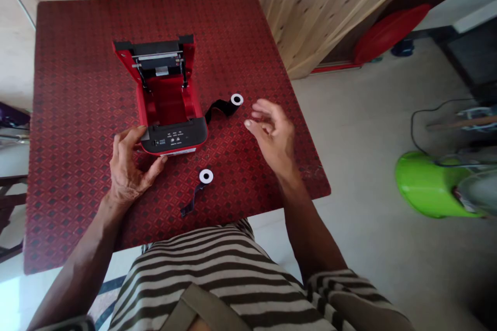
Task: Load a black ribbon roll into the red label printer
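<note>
The printer (pixel 188 133), lid up, has its near left corner pinched between the left hand's (pixel 130 170) thumb and fingers. Right of that grip lie a near roll (pixel 202 176) and a far roll (pixel 232 106); beside the latter hangs the right hand (pixel 278 139), thumb and fingers apart, above the table (pixel 77 88).

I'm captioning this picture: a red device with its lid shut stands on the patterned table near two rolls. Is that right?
No: the head view shows the lid open. The red device does stand on the patterned table near two rolls.
</note>
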Demonstrator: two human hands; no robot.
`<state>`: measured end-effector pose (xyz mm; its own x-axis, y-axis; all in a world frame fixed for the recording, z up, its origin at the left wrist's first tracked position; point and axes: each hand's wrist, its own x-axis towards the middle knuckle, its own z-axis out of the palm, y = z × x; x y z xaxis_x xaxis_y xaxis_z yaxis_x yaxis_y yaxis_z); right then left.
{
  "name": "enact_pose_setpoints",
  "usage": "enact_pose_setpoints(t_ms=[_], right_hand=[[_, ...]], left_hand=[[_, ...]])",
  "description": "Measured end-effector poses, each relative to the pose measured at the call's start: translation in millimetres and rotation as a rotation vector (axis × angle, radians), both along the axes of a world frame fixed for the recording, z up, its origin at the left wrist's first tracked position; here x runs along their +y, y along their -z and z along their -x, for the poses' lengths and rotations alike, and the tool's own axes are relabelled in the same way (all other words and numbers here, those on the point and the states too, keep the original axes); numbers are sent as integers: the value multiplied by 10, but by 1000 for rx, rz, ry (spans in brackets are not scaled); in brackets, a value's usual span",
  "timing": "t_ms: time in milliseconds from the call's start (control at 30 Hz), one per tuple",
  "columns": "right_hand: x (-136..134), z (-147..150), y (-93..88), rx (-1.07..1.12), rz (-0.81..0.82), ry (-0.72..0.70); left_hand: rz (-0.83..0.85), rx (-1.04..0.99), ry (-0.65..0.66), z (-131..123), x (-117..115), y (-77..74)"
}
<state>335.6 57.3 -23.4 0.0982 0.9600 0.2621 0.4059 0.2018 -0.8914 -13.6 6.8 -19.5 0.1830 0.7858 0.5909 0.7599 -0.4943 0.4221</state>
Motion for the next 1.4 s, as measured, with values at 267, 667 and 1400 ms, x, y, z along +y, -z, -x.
enact_pose_setpoints(t_ms=[267, 667, 1400], right_hand=[[611, 168, 397, 7, 34, -83], [204, 526, -1281, -317, -120, -752], [798, 1477, -938, -1048, -93, -746]], left_hand=[[5, 18, 28, 7, 3, -14], [93, -25, 41, -38, -56, -62], [186, 5, 32, -41, -104, -62]])
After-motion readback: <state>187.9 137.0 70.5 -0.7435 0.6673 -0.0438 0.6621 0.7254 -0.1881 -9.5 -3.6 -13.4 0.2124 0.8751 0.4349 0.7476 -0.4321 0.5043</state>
